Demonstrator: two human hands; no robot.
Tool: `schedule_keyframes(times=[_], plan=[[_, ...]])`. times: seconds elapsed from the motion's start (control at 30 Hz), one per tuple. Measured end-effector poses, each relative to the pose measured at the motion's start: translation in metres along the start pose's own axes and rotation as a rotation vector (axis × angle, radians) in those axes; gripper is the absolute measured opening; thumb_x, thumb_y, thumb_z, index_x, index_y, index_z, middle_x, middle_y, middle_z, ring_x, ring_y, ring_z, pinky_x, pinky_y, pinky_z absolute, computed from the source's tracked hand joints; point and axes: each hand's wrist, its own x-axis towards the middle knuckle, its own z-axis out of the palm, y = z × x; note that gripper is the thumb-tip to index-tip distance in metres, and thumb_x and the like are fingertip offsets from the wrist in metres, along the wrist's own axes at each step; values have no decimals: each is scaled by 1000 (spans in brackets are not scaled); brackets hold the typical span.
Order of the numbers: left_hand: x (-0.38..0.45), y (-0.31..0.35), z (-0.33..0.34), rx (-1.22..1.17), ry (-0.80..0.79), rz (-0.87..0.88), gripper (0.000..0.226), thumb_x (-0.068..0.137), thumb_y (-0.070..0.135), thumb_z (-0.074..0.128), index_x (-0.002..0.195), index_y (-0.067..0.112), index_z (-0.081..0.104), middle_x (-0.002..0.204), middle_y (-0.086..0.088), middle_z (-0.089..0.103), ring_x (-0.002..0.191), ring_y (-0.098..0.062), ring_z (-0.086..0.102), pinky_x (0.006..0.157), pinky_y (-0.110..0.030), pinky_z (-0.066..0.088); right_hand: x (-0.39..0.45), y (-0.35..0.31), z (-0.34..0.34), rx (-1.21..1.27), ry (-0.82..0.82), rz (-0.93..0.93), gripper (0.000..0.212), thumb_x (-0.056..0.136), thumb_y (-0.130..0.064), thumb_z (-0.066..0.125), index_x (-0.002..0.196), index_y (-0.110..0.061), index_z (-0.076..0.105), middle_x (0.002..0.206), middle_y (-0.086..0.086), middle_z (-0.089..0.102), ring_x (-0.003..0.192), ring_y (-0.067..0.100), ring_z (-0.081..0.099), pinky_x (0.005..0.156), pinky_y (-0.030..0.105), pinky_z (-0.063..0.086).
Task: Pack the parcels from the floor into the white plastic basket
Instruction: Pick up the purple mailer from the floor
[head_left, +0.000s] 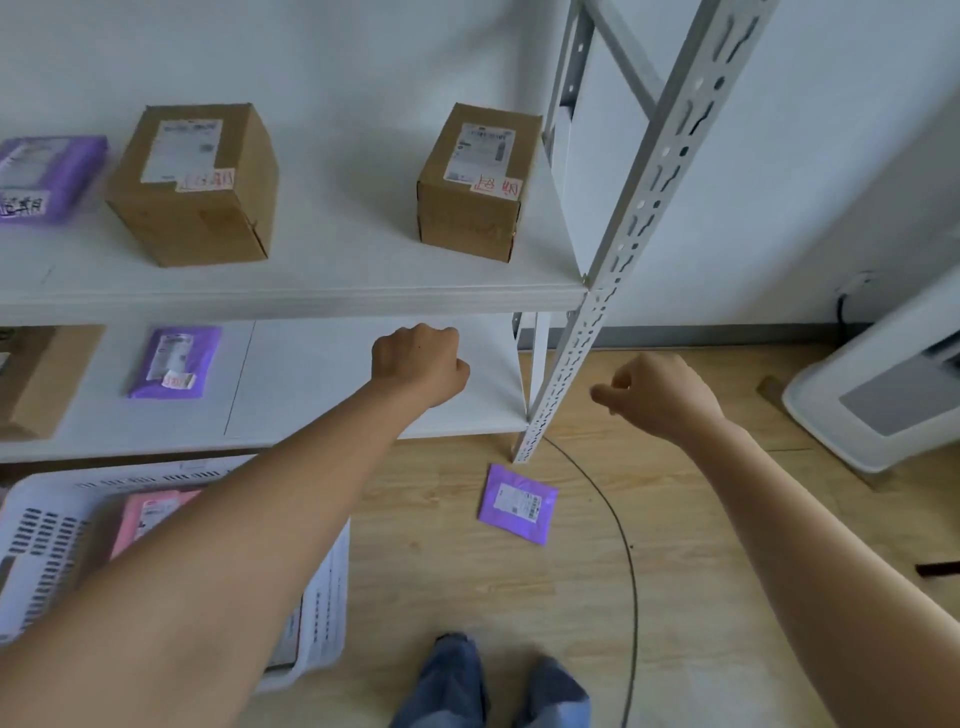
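Your two bare arms reach forward over a wooden floor, seen from a camera on your head looking down. Your left hand (418, 364) hangs in front of the lower shelf of a white metal shelving unit (571, 358), its fingers curled into a loose fist with nothing in it. Your right hand (657, 397) is out to the right of the shelving post, fingers also curled and empty, thumb and fingertips near each other.

The white plastic basket (44, 540) sits on the floor at the near left, partly hidden under your left forearm. Inside it a pink parcel (150, 514) lies flat, so at least one item looks packed already; the rest of the basket's inside is covered by your arm.

One purple parcel (517, 503) lies flat on the floor, just beyond your feet and near the foot of the shelving post, beside a thin black cable (626, 551). It is the only parcel on the floor in view, well apart from the basket, and neither hand touches it. It appears to be what is left to pack.

Cardboard boxes and purple parcels rest on the shelves; these are not on the floor.
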Motion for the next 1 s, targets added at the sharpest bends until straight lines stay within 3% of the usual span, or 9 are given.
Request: schedule_keyframes(times=[0.2,0.33,0.47,0.7,0.77,0.83,0.87,0.93,1.0], plan=[[50,42,108,-51,52,-17,29,87,25,43,109,11,56,104,-6,62,99,-28,51,64,-30,33,52,62,78,29,-105,26,31,82,-42,58,75,-12,68,69,2,61,69,23,57,52,23,40],[78,56,213,-26,36,-10,29,87,26,42,109,12,55,103,-6,62,98,-28,53,62,-30,33,91,107,171,79,-182,44,18,80,-37,61,87,-21,67,92,5,67,86,25,61,67,30,49],[93,59,337,-33,39,-15,26,86,28,43,104,14,56,100,-5,64,94,-28,56,62,-30,34,127,150,279,163,-191,55,15,77,-22,63,91,-23,67,88,1,66,90,24,62,74,30,48],[126,59,539,-58,46,-55,20,84,32,47,95,18,55,100,-5,67,92,-31,62,62,-30,35,183,222,474,298,-163,61,28,78,-6,57,101,-18,68,79,-3,60,88,21,61,65,22,38],[140,59,586,-88,47,-84,21,84,32,47,97,18,56,101,-5,66,93,-31,62,62,-30,35,197,239,522,333,-147,79,30,78,-3,56,102,-18,68,78,-3,60,78,18,57,53,9,36],[152,59,626,-134,11,-135,22,85,31,48,101,18,56,105,-6,64,96,-32,60,65,-32,38,210,251,562,373,-153,92,33,78,1,54,104,-15,68,80,0,59,75,16,53,50,2,35],[157,58,645,-165,-26,-163,22,85,30,49,103,19,55,108,-6,62,98,-33,60,67,-32,40,215,255,580,402,-167,104,35,78,3,54,106,-13,67,83,3,59,77,17,53,53,5,37],[170,57,684,-286,-118,-238,26,86,28,51,110,21,54,115,-7,59,104,-32,57,75,-34,44,224,264,616,484,-189,142,39,77,5,53,111,-10,65,94,11,61,86,20,56,72,24,45],[181,56,721,-481,-235,-322,35,84,23,54,119,23,53,121,-10,58,110,-30,55,82,-31,43,231,272,652,538,-202,194,42,77,4,55,114,-13,64,109,15,63,98,24,58,81,30,44]])
